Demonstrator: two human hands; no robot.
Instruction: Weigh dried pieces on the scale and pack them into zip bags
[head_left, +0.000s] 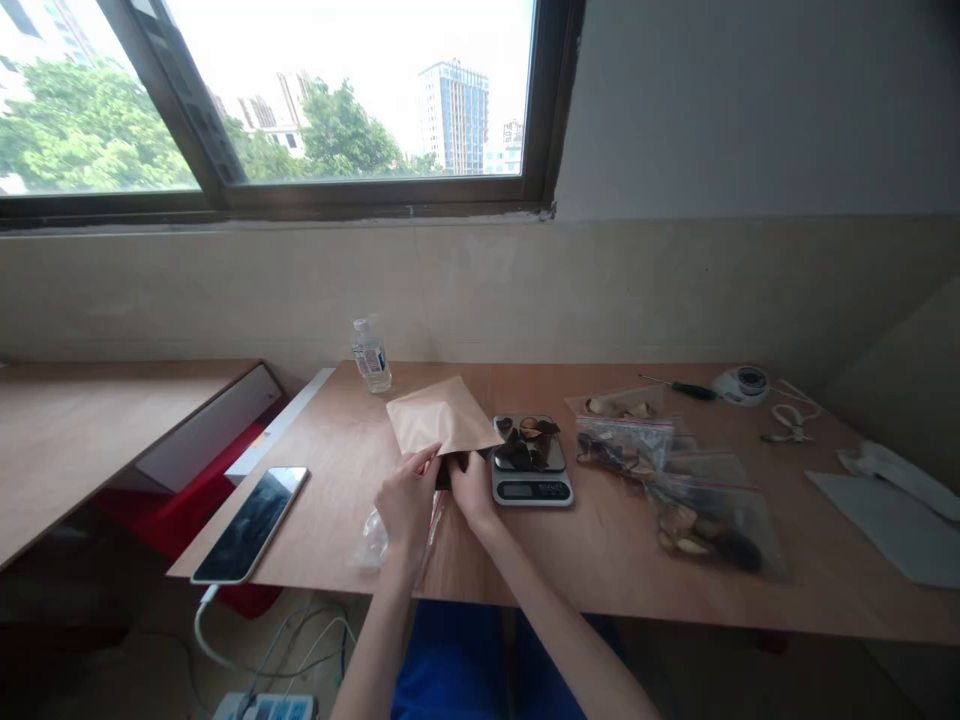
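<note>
Over smooth brown wooden tabletop (615, 570), pinching flat tan paper pouch (442, 415) with left hand (406, 502); cannot tell for right hand (474, 492).

We are getting daylight from the window (300, 120), its sky (375, 40) washing out to white. We are seeing the wall (750, 110) dimming rightward and the floor (705, 680) sinking into shadow.
</note>
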